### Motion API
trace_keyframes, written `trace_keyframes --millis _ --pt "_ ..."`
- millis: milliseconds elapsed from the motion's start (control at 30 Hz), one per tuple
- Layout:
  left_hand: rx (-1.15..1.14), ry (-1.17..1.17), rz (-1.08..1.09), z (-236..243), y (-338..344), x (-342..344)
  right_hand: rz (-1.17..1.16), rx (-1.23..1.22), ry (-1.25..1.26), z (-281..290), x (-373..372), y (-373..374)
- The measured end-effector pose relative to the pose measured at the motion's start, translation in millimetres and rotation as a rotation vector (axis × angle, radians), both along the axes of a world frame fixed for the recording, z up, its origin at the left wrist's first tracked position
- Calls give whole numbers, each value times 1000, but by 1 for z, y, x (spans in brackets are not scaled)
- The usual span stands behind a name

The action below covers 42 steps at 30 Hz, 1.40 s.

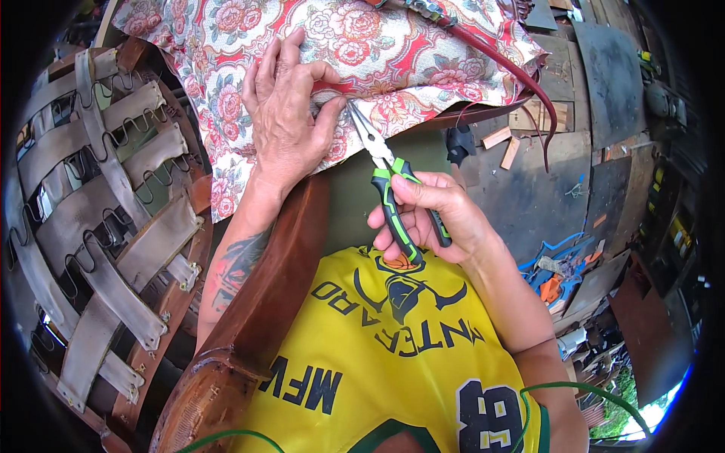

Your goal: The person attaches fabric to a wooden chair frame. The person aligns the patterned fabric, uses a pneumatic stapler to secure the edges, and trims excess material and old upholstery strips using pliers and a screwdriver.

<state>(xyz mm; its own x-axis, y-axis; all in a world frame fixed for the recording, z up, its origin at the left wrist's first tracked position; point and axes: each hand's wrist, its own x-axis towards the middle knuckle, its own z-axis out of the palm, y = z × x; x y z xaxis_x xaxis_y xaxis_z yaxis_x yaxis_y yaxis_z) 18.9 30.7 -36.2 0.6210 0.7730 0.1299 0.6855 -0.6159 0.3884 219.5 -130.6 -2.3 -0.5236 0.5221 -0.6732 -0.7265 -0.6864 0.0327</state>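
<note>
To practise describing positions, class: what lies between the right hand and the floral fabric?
In the head view, green-and-black-handled pliers reach from the right hand to the floral fabric.

I gripped pliers (381, 160) of bare metal with plastic-looking handles (396, 217). The floral cloth (362, 45) looked matt and woven; the curved wooden rail (291, 234) beside me shone smooth.

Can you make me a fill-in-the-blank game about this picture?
1. The right hand holds a pair of ____.
2. That tool's handles are black and ____.
3. The flowered fabric lies under the person's ____ hand.
4. The person's shirt is mostly ____.

Missing words: pliers; green; left; yellow.
</note>
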Motion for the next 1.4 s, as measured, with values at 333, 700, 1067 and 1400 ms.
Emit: trace_keyframes --millis 333,700,1067,1400 --pt "-18 7 -21 1 0 -2 -27 -74 58 5 -2 9" --pt "-61 -29 -2 -3 0 -3 61 -106 -25 6 2 16" --pt "-21 -12 -5 -2 -2 -3 70 -115 254 -8 1 16" --pt "-80 -1 5 -4 1 -3 -305 -121 810 -25 -16 1"
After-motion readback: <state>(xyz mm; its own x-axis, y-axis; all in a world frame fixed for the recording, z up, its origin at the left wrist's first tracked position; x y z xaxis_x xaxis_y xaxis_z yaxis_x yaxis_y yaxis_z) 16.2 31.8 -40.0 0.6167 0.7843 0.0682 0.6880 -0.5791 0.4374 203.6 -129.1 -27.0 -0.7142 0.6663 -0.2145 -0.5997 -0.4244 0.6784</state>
